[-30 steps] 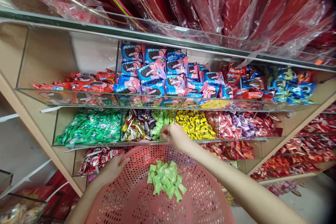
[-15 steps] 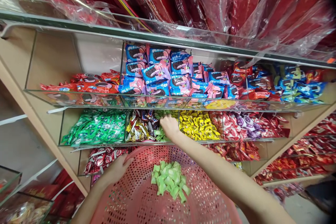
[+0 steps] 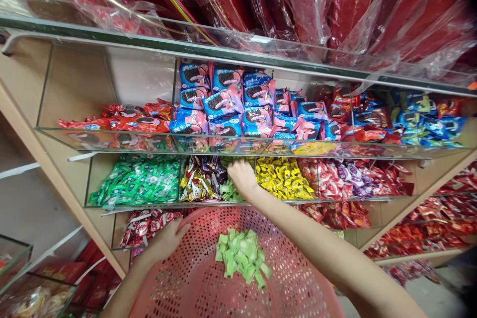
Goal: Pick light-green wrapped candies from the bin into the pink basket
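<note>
Left hand (image 3: 167,239): gripping the left edge of the pink perforated basket (image 3: 194,278), thumb over the rim.
Right hand (image 3: 242,178): fingers curled downward in the middle shelf (image 3: 219,204); the tips are hidden, so whether they hold anything cannot be told.
Shelf green candies (image 3: 229,193): directly under and beside the curled fingers, showing to their left and toward the shelf's front edge, in a narrow compartment.
Basket green candies (image 3: 244,257): a loose pile of flat, pale wrapped pieces near the basket's middle, well apart from the fingers of both hands and clear of the rim.
Compartment neighbors: brown and gold wrapped sweets (image 3: 203,179) to the left, yellow wrapped candies (image 3: 285,179) to the right.
Shelf's left end: bright green packets (image 3: 139,181).
Toward shelf's right end: red, white and purple packets (image 3: 348,178).
Upper shelf: blue and pink packets (image 3: 225,102) stacked around the middle, printed with a dark sandwich cookie and white Chinese characters, partly readable as 奥利; red packets (image 3: 137,120) on the left.
Yellow tag (image 3: 315,148): on the upper shelf's front edge, right of its middle; its dark handwriting is too unclear to read.
Lower shelf: red and white packets (image 3: 147,226), lettering illegible, beyond the basket's left edge.
</note>
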Tool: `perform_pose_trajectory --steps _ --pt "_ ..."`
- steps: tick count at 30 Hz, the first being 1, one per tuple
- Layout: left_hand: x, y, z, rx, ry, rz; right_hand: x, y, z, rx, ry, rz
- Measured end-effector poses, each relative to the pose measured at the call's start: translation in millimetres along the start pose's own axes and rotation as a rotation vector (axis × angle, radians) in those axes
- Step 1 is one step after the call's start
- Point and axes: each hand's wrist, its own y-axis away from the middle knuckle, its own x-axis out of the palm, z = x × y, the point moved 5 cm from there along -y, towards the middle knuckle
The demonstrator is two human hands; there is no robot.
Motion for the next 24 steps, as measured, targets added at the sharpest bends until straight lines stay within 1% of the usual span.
perform_pose_trajectory --steps 3,4,5,6,8,9,11,12,14,17,24 --pt "-1.2 1 -2 -0.003 0.001 -0.001 -18 16 -2 -0.004 -0.02 -0.034" --pt "-1.6 2 -3 -0.002 0.002 -0.001 -24 24 -4 0.004 -0.069 -0.052" --pt "-2.0 2 -4 -0.001 0.002 -0.001 -28 32 -7 0.018 -0.165 -0.077" --pt "-2.3 3 -5 0.0 0.002 -0.002 -30 40 -11 0.04 -0.317 -0.101" --pt "-2.7 4 -7 -0.002 -0.003 -0.003 -26 54 -22 0.131 -0.762 -0.105" --pt "-2.8 4 -7 -0.003 -0.006 -0.003 -20 61 -27 0.2 -1.011 -0.071" --pt "-2.7 4 -7 -0.006 -0.008 -0.002 -5 72 -31 0.357 -1.457 0.048" --pt "-2.5 4 -6 -0.005 -0.007 0.002 1 77 -31 0.427 -1.621 0.108" --pt "-2.3 3 -5 -0.004 -0.003 0.006 6 85 -30 0.507 -1.827 0.172" --pt "-2.3 2 -3 -0.005 -0.004 0.001 5 91 -30 0.542 -1.914 0.182" --pt "-0.6 2 -1 0.001 -0.004 0.002 -5 97 -25 0.54 -1.877 0.198"
